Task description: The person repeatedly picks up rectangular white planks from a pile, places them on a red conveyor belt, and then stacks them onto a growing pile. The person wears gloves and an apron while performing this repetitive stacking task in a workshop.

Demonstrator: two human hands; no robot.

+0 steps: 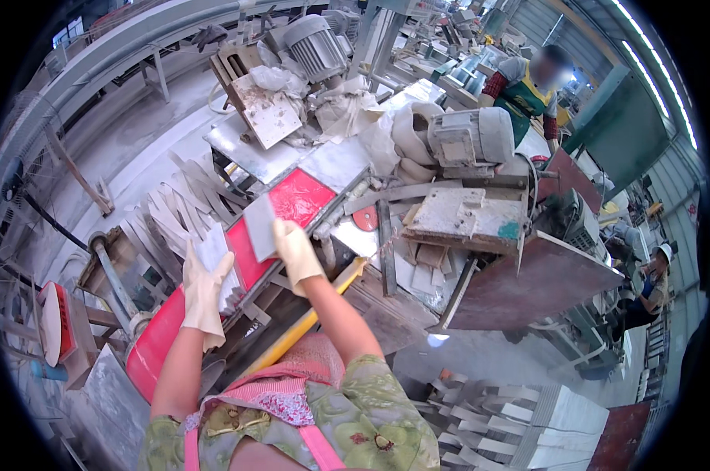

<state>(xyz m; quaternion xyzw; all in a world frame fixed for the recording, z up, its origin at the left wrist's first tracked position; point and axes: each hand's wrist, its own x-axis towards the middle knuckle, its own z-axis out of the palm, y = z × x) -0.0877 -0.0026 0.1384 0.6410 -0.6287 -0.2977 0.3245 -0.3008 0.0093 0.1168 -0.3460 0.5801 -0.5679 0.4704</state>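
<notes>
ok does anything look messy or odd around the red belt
A few things: the far end of the red belt looks rippled, unlike its smoother near stretch; crumpled plastic is bunched beside the far motor; loose tile pieces lie jumbled below the right-hand motor.

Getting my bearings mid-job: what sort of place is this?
Probably a factory workshop for tiles or stone, judging by the red belt, grey motors and held grey tile.

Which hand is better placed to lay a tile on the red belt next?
Probably the right hand: it already pinches a single gray tile over the red belt, while the left hand is occupied with a stack of pale tiles.
</notes>
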